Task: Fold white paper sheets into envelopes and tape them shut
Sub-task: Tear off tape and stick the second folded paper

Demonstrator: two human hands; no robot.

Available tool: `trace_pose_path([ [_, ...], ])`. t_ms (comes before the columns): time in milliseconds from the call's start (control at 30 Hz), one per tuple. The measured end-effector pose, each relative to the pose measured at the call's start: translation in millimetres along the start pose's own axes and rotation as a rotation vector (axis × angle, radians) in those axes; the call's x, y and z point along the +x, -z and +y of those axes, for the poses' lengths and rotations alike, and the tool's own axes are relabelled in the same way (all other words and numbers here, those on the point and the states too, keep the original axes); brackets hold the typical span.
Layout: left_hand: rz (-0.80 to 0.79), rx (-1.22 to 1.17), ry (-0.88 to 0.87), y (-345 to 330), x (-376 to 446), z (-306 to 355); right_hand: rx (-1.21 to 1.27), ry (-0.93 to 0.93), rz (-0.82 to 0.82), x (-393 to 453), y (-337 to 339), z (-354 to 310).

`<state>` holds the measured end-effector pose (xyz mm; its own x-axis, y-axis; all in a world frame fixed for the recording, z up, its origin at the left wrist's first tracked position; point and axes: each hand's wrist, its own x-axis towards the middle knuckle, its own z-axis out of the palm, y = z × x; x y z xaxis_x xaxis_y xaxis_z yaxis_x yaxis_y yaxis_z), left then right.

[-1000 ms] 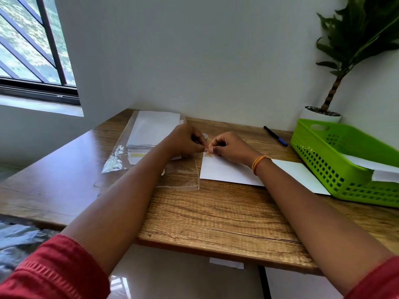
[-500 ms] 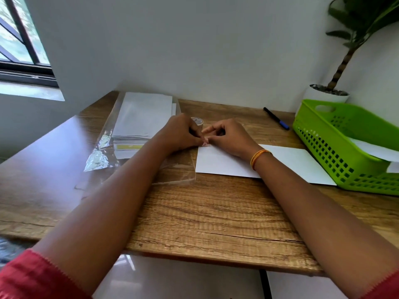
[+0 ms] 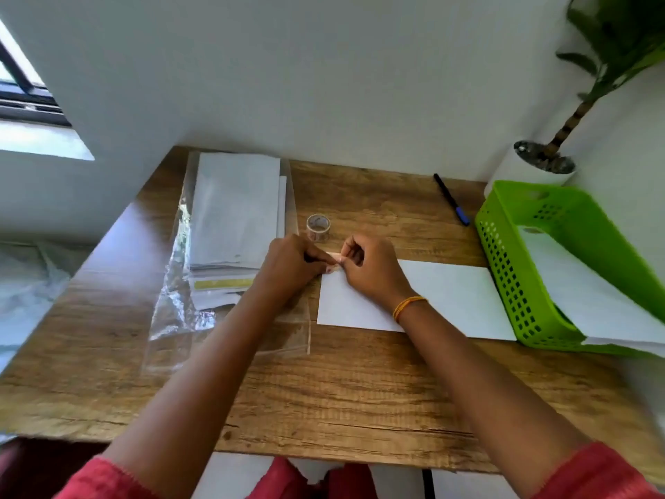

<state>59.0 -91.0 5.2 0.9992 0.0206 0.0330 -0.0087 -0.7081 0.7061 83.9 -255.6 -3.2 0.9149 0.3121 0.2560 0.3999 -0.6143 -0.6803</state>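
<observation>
One envelope; both hands' fingers pinch one tape strip; one roll.

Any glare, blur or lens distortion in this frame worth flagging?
Head view: daylight glare whitens the window sill and sheens the clear plastic bag; wide-angle bending curves the table edges; the left hand and right hand look slightly soft.

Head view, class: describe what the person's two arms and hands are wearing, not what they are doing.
Both forearms are bare. Red sleeves show only at the bottom corners: the left sleeve and the right sleeve. The right wrist carries a thin orange band. The left hand and right hand wear no gloves; no rings can be made out on the fingers.
</observation>
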Motion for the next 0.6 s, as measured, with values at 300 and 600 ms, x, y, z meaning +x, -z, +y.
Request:
trace_pose_path([
  [300,-0.108,0.034,0.076,8,-3,9,-0.135,0.049,-0.056,-14,5,-6],
  [600,-0.065,-0.13,0.119,10,-11,14,-0.056,-0.029,0.022,-14,13,-9],
])
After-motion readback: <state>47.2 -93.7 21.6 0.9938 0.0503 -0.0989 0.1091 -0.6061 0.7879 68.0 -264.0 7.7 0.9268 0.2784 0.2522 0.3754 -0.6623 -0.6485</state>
